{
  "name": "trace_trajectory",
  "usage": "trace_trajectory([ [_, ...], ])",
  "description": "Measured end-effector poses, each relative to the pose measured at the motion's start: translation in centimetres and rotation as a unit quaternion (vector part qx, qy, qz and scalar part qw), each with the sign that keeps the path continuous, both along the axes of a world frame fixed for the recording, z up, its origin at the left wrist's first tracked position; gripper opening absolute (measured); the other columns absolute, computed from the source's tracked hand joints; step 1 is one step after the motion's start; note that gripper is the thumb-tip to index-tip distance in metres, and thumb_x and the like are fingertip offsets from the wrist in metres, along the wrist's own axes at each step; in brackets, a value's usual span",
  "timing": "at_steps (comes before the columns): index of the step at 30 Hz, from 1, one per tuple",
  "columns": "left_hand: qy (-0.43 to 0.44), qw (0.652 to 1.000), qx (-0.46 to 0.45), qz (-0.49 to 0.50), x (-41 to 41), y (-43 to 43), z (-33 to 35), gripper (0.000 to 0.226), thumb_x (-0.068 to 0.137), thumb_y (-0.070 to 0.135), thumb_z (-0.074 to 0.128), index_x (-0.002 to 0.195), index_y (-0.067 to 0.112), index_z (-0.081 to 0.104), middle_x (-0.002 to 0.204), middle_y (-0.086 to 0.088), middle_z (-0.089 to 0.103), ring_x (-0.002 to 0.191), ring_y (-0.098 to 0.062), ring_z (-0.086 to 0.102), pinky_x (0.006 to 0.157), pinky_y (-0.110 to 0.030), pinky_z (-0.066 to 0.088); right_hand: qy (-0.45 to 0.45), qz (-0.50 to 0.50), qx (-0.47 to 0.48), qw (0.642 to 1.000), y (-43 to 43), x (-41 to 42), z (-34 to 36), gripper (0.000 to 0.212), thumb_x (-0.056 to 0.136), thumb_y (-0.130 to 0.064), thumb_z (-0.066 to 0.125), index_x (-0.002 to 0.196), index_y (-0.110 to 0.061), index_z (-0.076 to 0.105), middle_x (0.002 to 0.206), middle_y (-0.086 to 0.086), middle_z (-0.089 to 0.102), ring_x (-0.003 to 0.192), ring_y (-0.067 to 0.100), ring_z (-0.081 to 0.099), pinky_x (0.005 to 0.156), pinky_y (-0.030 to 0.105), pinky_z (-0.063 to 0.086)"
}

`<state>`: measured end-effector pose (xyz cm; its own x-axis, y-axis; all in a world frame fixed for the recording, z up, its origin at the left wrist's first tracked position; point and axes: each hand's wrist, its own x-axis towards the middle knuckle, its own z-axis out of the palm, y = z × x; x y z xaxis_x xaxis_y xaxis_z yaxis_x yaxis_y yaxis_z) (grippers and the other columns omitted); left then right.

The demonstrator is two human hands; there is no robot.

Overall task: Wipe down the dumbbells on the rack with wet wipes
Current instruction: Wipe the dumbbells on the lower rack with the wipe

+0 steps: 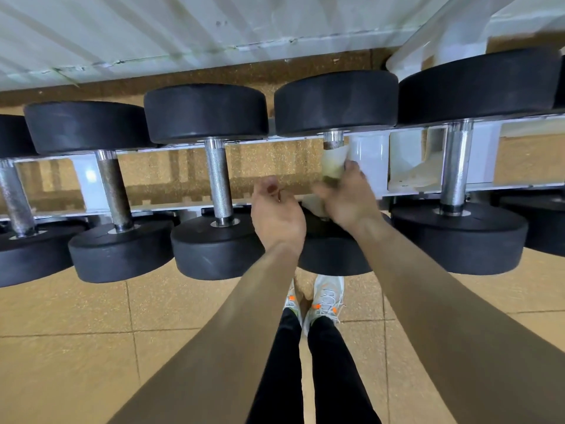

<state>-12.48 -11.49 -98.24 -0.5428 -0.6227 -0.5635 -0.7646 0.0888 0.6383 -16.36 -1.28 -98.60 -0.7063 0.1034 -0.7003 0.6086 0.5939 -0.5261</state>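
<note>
The right hand (348, 197) curls its fingers round a pale, greenish-stained wet wipe (334, 162), pressing it onto the chrome handle of a black round-headed rubber dumbbell (336, 102) that lies on the white metal rack (370, 154). Just beside it, the left hand (276, 209) hovers palm up, fingers loosely curled, holding nothing. Left of that hand lies another black dumbbell (217, 179) with a knurled steel handle.

Nothing readable can be made out here, tbh. No numbers or brand marks can be read on the dumbbells (206, 113) or rack (88, 179).
</note>
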Motion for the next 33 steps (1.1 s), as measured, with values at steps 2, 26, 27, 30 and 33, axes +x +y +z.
trace_trajectory([
  [2,0.022,0.999,0.006,0.036,-0.1,0.6,-0.3,0.024,0.097,0.007,0.051,0.116,0.015,0.063,0.109,0.005,0.065,0.1,-0.015,0.06,0.082,-0.012,0.035,-0.049,-0.058,-0.03,0.997,-1.6,-1.1,-1.2,0.048,0.085,-0.034,0.074,0.111,-0.013,0.039,0.111,0.004,0.058,0.099,0.022,0.058,0.082,0.03,0.043],
  [26,-0.019,0.996,0.075,-0.042,-3.7,0.3,-3.3,0.025,0.092,0.002,0.064,0.089,0.026,0.059,0.083,0.019,0.06,0.079,0.002,0.059,0.068,0.004,0.041,0.003,-0.118,-0.035,0.992,5.3,-2.4,-2.6,0.095,0.059,-0.064,0.089,0.132,-0.014,0.052,0.131,0.005,0.062,0.119,0.021,0.061,0.102,0.036,0.05],
  [27,-0.031,0.996,0.075,-0.046,-3.8,0.6,-3.4,0.026,0.092,0.003,0.063,0.088,0.027,0.057,0.083,0.02,0.059,0.079,0.0,0.059,0.065,0.003,0.04,0.028,-0.128,0.063,0.989,4.7,-2.1,-2.2,0.1,0.063,-0.062,0.088,0.14,-0.015,0.043,0.139,0.006,0.051,0.125,0.025,0.052,0.105,0.035,0.043],
  [30,-0.065,0.994,0.068,-0.055,-4.3,1.3,-3.5,0.021,0.094,0.008,0.06,0.09,0.028,0.055,0.086,0.015,0.06,0.083,-0.007,0.06,0.073,-0.011,0.047,0.106,-0.149,0.198,0.963,2.2,-0.5,-0.6,0.082,0.08,-0.044,0.077,0.142,-0.011,0.036,0.14,0.01,0.039,0.127,0.032,0.038,0.095,0.024,0.026],
  [33,-0.105,0.99,0.071,-0.068,-4.3,1.1,-3.7,0.015,0.092,0.018,0.066,0.096,0.029,0.056,0.093,0.005,0.068,0.086,-0.016,0.066,0.081,-0.029,0.058,-0.011,-0.135,0.039,0.99,0.2,-0.2,-0.5,0.059,0.085,-0.048,0.066,0.13,-0.013,0.053,0.125,0.008,0.06,0.11,0.026,0.059,0.085,0.025,0.052],
])
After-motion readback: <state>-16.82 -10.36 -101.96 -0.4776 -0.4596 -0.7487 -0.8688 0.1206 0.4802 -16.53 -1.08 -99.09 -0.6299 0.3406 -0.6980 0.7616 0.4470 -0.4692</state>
